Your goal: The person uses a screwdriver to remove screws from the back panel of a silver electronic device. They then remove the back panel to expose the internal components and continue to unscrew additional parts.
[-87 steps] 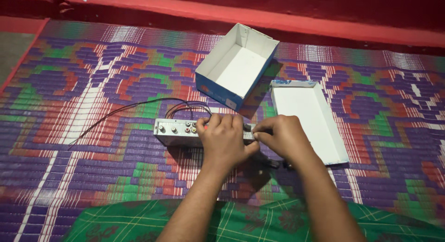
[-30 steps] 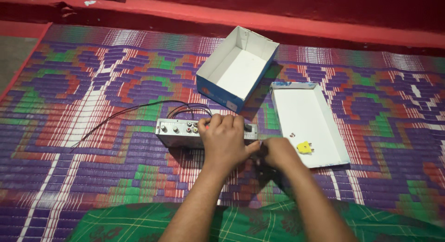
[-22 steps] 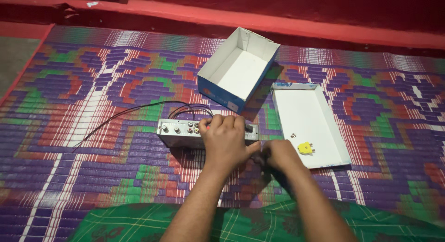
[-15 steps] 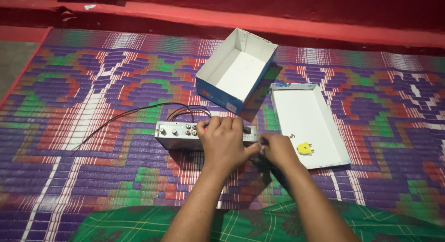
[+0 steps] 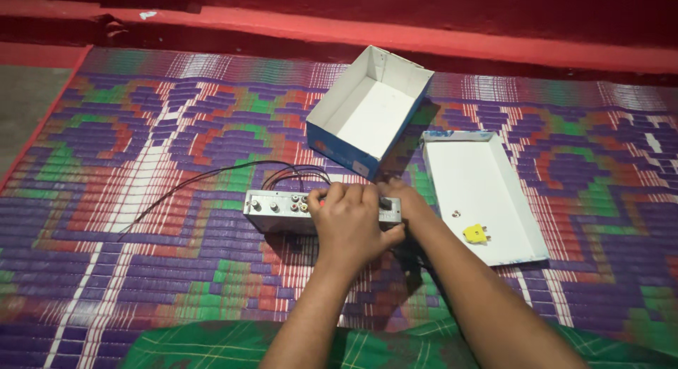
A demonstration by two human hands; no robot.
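Thing: a small grey metal box (image 5: 282, 211) with round plugs on its front and black wires (image 5: 212, 175) at the back, laid on the mat (image 5: 141, 129).
Left hand (image 5: 349, 224): pressed over the box top.
Right hand (image 5: 402, 199): placed at the box's right end; grip cannot be told.
Count: one open box (image 5: 371, 111), one lid (image 5: 487, 192), one yellow piece (image 5: 476, 233).

Left hand (image 5: 351, 223) covers the right half of the silver metal unit (image 5: 282, 212); that part of its face is hidden. Right hand (image 5: 399, 197) is mostly behind the left hand, fingertip contact not resolvable. 1 small pale item (image 5: 456, 215) in the white box lid (image 5: 466, 171) is too small to identify. Both forearms cut off at bottom edge.
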